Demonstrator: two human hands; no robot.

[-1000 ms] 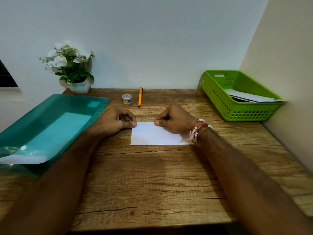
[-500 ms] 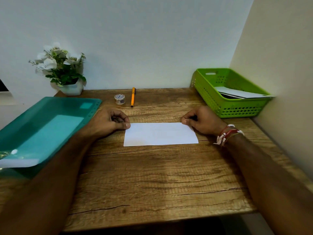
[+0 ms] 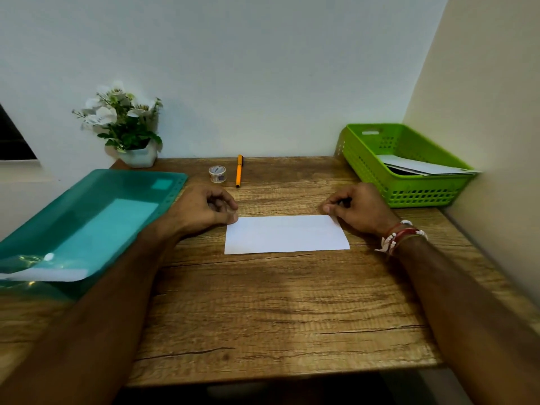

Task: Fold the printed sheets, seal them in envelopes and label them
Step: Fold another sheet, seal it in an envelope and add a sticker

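You have the folded sheet (image 3: 286, 233) lying flat on the table (image 3: 277, 311) with a long edge toward you. Both hands sit at its far corners, probably to press the crease firm along that far edge. Your left hand (image 3: 204, 210) is clenched, its thumb tip bearing on the sheet's far-left corner to pin it, while your right hand (image 3: 361, 211) pinches the far-right corner between thumb and forefinger. The tape roll (image 3: 217, 173) and pen (image 3: 239, 171) wait just beyond the sheet, and the green basket (image 3: 409, 194) sits off to its right.
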